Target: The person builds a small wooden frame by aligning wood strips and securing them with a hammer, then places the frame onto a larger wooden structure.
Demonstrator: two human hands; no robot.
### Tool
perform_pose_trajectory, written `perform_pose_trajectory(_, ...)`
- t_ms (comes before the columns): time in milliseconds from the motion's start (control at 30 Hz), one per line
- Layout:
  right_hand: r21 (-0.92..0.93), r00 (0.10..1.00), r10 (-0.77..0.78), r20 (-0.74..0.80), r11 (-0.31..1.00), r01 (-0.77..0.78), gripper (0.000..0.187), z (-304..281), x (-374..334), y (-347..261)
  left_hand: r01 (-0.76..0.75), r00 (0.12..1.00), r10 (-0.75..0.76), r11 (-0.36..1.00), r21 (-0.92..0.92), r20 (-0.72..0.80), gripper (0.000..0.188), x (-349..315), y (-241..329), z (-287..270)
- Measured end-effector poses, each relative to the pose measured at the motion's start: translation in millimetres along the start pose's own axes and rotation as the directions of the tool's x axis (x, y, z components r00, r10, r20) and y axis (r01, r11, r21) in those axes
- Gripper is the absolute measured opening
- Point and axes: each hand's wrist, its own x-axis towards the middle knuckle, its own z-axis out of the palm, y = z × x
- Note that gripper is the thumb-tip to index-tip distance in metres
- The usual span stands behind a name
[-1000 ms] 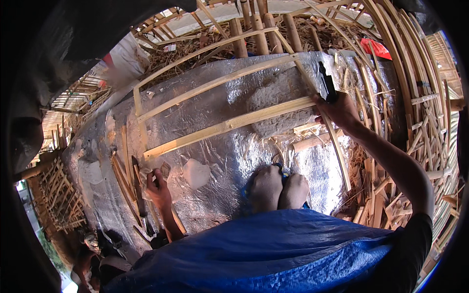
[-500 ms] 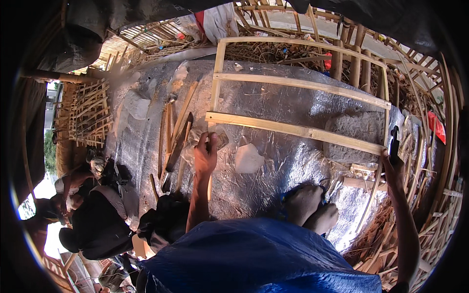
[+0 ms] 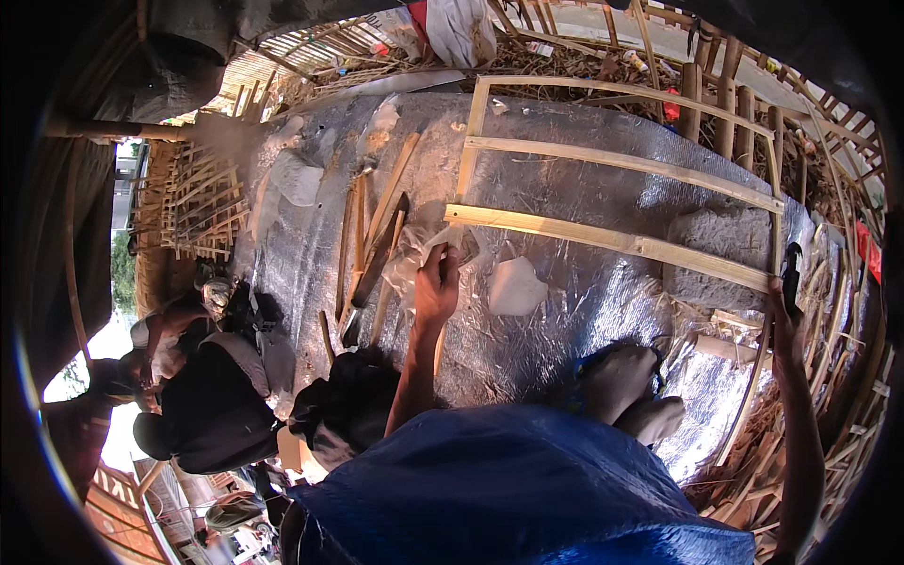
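The wooden frame point(image 3: 640, 247) lies over the foil sheet point(image 3: 584, 292) — left hand point(image 3: 436, 290) seemingly pinching a plastic bag point(image 3: 407, 266) beside the frame's near-left corner, right hand point(image 3: 785, 309) clasping a black tool point(image 3: 792, 271) at its right end — likely fetching, calling for care
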Motion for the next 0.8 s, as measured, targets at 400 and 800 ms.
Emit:
perform_pose_trajectory(400, 0.260, 0.998, -0.041, -0.039, 0.964, 0.049, 0.049, 16, 14, 28, -0.405, 0.911, 0.377, 0.734, 0.545, 0.168, 0.021, 31, -5, -40)
perform_pose_trajectory(800, 0.274, 0.986, -0.123, -0.116, 0.950, 0.151, 0.046, 25, 10, 21, -0.351, 0.936, 0.318, 0.868, 0.352, 0.150, 0.031, 55, -50, 1)
